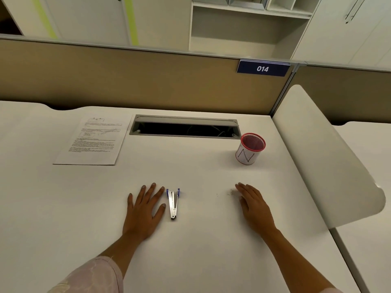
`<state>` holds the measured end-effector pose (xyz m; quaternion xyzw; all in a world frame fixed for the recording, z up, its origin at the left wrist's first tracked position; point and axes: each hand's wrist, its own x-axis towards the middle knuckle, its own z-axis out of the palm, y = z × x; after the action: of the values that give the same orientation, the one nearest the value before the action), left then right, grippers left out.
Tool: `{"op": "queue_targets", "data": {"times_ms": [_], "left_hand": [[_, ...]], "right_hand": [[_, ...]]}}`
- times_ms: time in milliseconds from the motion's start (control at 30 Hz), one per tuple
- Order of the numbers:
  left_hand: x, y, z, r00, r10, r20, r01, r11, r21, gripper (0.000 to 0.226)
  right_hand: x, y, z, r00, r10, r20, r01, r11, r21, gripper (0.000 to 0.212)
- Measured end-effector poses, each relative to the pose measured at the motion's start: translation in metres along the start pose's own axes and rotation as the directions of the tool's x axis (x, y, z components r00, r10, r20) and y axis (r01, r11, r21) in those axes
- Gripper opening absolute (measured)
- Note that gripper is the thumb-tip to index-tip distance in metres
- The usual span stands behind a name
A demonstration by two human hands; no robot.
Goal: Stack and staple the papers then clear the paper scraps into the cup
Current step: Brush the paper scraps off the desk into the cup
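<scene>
Neither grip holds anything: left hand (143,210) lies flat, fingers spread, just beside the stapler (173,205); right hand (254,205) rests open by faint paper scraps (231,193). Papers (93,140) lie far-left on the bench (190,261), cup (249,149) stands far-right.

1. Papers (93,140): printed stack, flat, far left on the desk.
2. Stapler (173,203): silver, purple-ended, lying near centre.
3. Cup (249,149): red mesh, upright, far right.
4. Scraps (231,193): tiny bits, near right.
</scene>
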<state>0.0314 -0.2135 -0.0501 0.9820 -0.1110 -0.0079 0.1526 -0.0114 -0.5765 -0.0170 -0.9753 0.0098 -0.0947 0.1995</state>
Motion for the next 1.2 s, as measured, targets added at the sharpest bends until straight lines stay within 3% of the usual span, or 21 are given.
{"op": "queue_targets", "data": {"times_ms": [67,167,367,633,800,1000,1100,1200], "left_hand": [[0.000,0.000,0.000,1.000,0.001,0.000,-0.001,1.000,-0.006,0.063],[0.000,0.000,0.000,1.000,0.001,0.001,-0.001,1.000,-0.015,0.063],[-0.001,0.001,-0.001,1.000,0.002,0.003,-0.002,1.000,-0.026,0.060],[-0.002,0.001,-0.001,1.000,0.005,-0.006,-0.006,1.000,-0.028,0.061],[-0.002,0.000,0.000,1.000,0.009,-0.017,-0.010,0.999,-0.031,0.063],[-0.001,0.000,0.001,1.000,0.006,-0.009,-0.006,1.000,-0.018,0.062],[-0.001,0.000,0.000,1.000,0.005,-0.004,-0.005,1.000,-0.016,0.061],[-0.002,0.001,-0.001,1.000,0.005,0.005,-0.005,1.000,-0.007,0.059]], "right_hand": [[-0.002,0.001,-0.002,0.999,0.052,0.011,-0.052,0.998,-0.023,0.047],[-0.007,0.001,0.005,0.984,0.100,0.148,-0.093,0.994,-0.052,0.061],[-0.006,-0.017,0.022,0.968,0.072,0.240,-0.028,0.982,-0.185,0.077],[-0.005,-0.045,0.035,0.966,0.024,0.257,0.023,0.984,-0.177,0.072],[-0.014,-0.051,0.038,0.970,0.121,0.211,-0.099,0.989,-0.110,0.074],[-0.025,-0.062,0.047,0.956,0.209,0.206,-0.172,0.968,-0.185,0.080],[-0.015,-0.063,0.045,0.955,0.203,0.214,-0.178,0.975,-0.132,0.077],[0.001,-0.059,0.036,0.952,0.223,0.209,-0.248,0.963,0.102,0.066]]}}
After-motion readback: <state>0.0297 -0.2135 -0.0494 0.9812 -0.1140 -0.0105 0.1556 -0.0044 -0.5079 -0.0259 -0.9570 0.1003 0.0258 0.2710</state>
